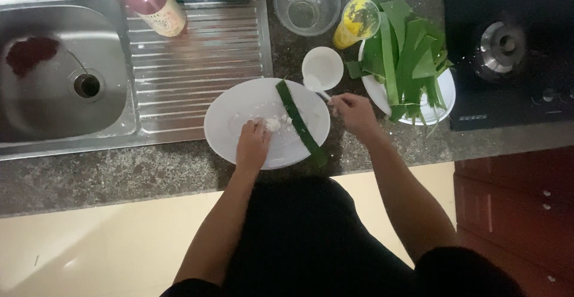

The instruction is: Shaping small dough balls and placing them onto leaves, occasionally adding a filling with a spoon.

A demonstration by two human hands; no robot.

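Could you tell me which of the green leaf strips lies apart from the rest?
The long green leaf strip lying diagonally across the big white plate between both hands; the other green strips are heaped on the second white plate beside the stove.

Both arms reach forward. The left hand is curled, knuckles up — the right hand pinches its fingers together.

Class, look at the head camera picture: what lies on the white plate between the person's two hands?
In the head view, a long green leaf strip lies slantwise across the white plate, between the left hand and the right hand.
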